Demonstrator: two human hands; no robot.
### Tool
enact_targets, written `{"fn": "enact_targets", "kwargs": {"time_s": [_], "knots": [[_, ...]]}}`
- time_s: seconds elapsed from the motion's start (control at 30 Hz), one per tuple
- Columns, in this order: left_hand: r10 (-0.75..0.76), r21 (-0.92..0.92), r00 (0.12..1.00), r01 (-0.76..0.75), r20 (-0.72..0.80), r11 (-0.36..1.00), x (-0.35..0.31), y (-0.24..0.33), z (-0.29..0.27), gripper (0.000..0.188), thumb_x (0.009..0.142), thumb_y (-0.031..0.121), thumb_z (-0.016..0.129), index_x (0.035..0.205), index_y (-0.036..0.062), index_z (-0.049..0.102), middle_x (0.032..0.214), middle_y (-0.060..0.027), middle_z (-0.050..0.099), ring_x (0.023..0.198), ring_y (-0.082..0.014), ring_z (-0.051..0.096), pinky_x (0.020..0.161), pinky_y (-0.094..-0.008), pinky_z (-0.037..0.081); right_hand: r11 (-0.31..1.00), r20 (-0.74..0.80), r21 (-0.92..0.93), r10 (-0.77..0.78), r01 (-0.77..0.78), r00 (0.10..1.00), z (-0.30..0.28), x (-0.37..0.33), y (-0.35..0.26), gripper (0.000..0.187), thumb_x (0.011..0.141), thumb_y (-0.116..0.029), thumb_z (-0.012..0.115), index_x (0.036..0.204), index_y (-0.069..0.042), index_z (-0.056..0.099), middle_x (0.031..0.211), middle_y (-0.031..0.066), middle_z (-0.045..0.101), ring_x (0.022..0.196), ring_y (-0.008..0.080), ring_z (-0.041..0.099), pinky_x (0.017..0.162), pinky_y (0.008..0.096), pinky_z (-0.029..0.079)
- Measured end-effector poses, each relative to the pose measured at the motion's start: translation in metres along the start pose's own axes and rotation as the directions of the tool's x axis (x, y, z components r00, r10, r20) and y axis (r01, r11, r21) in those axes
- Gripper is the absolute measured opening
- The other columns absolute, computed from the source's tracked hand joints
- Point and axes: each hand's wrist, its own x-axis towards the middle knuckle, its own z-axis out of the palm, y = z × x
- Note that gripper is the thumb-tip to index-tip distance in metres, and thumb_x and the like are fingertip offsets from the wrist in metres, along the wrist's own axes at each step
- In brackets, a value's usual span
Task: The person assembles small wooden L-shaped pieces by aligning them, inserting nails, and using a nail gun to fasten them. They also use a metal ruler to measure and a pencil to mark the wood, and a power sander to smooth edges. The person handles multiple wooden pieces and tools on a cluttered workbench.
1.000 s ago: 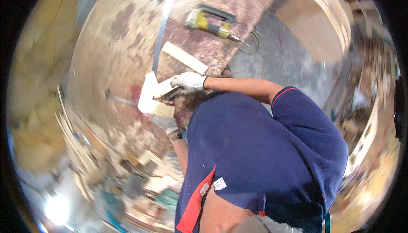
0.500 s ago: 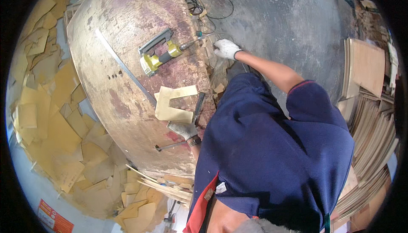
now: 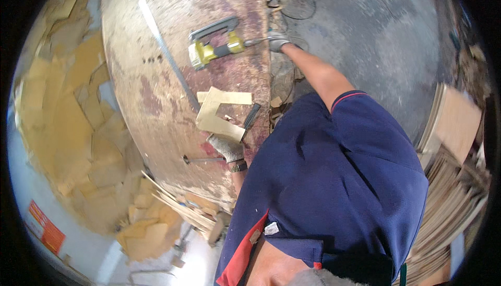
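My left hand [image 3: 227,149], in a pale work glove, is closed at the lower edge of an L-shaped piece of thin tan board [image 3: 210,115], its fingertips partly hidden. A straight tan strip [image 3: 237,98] lies against that piece's upper end. My right hand [image 3: 279,43], also gloved, is beyond the workbench edge, closed around the air hose [image 3: 259,40] behind a yellow-green staple gun [image 3: 211,51]. The gun lies on its side on the bench. Beside the boards rests a dark ribbed strip [image 3: 252,115]. A small hammer [image 3: 201,159] lies near my left hand.
A long metal ruler [image 3: 166,51] lies across the worn wooden bench [image 3: 151,93]. Many tan board offcuts [image 3: 62,129] cover the floor to the left. Thin wooden sticks [image 3: 182,210] poke out near the bench's close end. Stacked boards [image 3: 454,124] stand at right; cables [image 3: 302,4] run over the floor.
My right hand has moved onto the air hose at the bench edge. The L-shaped board near my left hand has tilted relative to the straight strip. The whole view has shifted.
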Motion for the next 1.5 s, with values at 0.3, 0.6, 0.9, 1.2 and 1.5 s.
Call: {"fn": "enact_targets", "kwargs": {"time_s": [0.3, 0.6, 0.9, 1.2, 1.5], "knots": [[0.017, -0.230, 0.994, 0.009, 0.110, 0.973, -0.030, -0.003, -0.038, 0.099, 0.087, 0.089, 0.038, 0.118, -0.0034, 0.058, 0.094, -0.0185, 0.064, 0.085, -0.0332, 0.063, 0.081, -0.0504, 0.053, 0.978, 0.045, -0.181, -0.096, 0.102, 0.994, -0.034, -0.054, -0.002, 0.036, 0.091, -0.039, 0.062, 0.092, -0.004, 0.072, 0.091, 0.0230, 0.071, 0.086, 0.0426, 0.067, 0.077, 0.0489, 0.054], [0.237, -0.260, 0.971, -0.236, -0.030, 0.936, -0.036, -0.022, -0.048, 0.096, 0.094, 0.084, 0.024, 0.108, -0.0043, 0.060, 0.078, -0.0168, 0.064, 0.064, -0.0303, 0.065, 0.059, -0.0431, 0.059, 0.879, 0.507, -0.415, 0.009, 0.235, 0.862, -0.121, -0.144, -0.079, 0.026, 0.085, -0.034, 0.065, 0.091, -0.010, 0.071, 0.087, 0.0231, 0.069, 0.086, 0.0447, 0.067, 0.076, 0.0541, 0.053], [0.276, -0.509, 0.951, -0.169, 0.142, 0.844, -0.041, -0.019, -0.030, 0.091, 0.096, 0.081, 0.025, 0.105, -0.0025, 0.061, 0.083, -0.0175, 0.064, 0.075, -0.0352, 0.066, 0.065, -0.0456, 0.057, 0.992, 0.692, 0.123, -0.091, 0.008, 0.716, -0.199, -0.170, -0.234, 0.033, 0.089, -0.014, 0.071, 0.119, -0.004, 0.065, 0.107, 0.0115, 0.066, 0.105, 0.0250, 0.068, 0.086, 0.0410, 0.055], [0.262, -0.554, 0.930, -0.081, 0.257, 0.829, -0.061, 0.008, -0.004, 0.087, 0.097, 0.080, 0.026, 0.108, -0.0010, 0.056, 0.079, -0.0132, 0.057, 0.068, -0.0314, 0.060, 0.065, -0.0436, 0.053, 0.393, 0.799, 0.579, -0.450, -0.715, 0.400, -0.146, -0.155, -0.302, 0.035, 0.087, -0.005, 0.073, 0.116, -0.001, 0.055, 0.124, 0.0149, 0.061, 0.118, 0.0314, 0.065, 0.101, 0.0465, 0.055], [0.310, -0.504, 0.918, -0.152, 0.246, 0.850, -0.076, 0.014, -0.002, 0.093, 0.094, 0.084, 0.026, 0.103, -0.0033, 0.056, 0.073, -0.0157, 0.058, 0.062, -0.0313, 0.060, 0.059, -0.0421, 0.052, 0.235, 0.749, 0.513, -0.592, -0.825, 0.298, -0.119, -0.152, -0.306, 0.024, 0.089, -0.010, 0.070, 0.101, -0.007, 0.050, 0.109, 0.0242, 0.066, 0.094, 0.0324, 0.071, 0.090, 0.0477, 0.059]]}}
